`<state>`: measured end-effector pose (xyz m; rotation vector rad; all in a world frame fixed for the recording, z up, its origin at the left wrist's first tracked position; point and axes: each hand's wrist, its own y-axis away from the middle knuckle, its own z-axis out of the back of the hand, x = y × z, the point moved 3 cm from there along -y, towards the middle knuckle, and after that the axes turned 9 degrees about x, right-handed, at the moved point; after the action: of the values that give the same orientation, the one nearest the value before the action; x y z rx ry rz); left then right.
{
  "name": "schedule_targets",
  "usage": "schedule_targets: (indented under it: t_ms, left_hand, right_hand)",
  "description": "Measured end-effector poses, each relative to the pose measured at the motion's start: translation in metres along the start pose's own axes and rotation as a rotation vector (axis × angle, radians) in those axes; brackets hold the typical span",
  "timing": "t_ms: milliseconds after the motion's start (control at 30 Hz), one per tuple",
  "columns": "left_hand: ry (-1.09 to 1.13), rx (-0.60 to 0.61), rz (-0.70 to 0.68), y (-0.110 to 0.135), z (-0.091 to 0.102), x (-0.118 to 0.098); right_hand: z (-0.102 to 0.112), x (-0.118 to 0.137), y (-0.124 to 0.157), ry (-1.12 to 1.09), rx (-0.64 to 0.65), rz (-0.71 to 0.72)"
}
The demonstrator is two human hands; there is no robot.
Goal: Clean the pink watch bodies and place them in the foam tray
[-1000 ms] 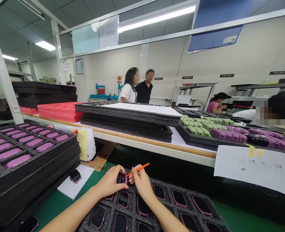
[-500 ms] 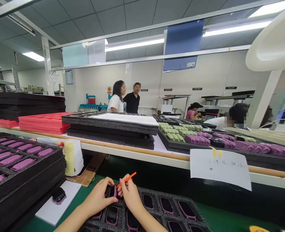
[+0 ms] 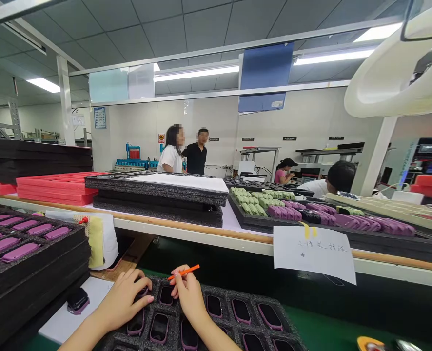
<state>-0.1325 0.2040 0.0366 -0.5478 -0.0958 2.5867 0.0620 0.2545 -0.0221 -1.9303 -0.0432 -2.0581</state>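
Note:
My left hand is at the upper left of a black foam tray, thumb and bent fingers closed around a purple-framed watch in its slot. My right hand pinches a thin orange stick like a pen. Just left of the right fingers, another dark-screened watch lies in its slot, and the stick's tip is above it. More purple watches fill the tray, such as one watch to the right. My right wrist partly covers some of them.
On the left stand stacked foam trays of purple cases. A loose watch lies on a white board. Across the front runs a shelf edge carrying foam trays, green and purple parts and a hanging note. Several people are beyond.
The watch that was tilted up between my hands now lies in its slot. My left hand has moved left to a neighbouring watch. The orange stick stays in my right hand; the view has turned slightly right.

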Motion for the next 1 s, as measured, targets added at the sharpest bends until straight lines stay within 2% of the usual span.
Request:
schedule_targets:
  t_ms: [133,333,567,800,1000]
  left_hand:
    - [0.051,0.01,-0.029,0.006,0.004,0.006]
    - [0.088,-0.001,-0.046,0.0,0.005,0.008]
    - [0.139,0.017,-0.073,0.0,0.008,0.01]
    - [0.248,-0.04,0.037,-0.001,-0.003,0.023]
    - [0.281,-0.027,0.038,-0.002,-0.012,0.027]
  right_hand:
    - [-0.003,0.01,0.003,-0.001,0.059,0.028]
    - [-0.013,0.019,0.008,-0.026,0.091,0.05]
    - [-0.015,0.015,0.014,-0.052,0.158,0.046]
    - [-0.013,0.009,0.016,-0.054,0.228,0.028]
    - [-0.017,0.014,0.016,-0.008,0.297,0.029]
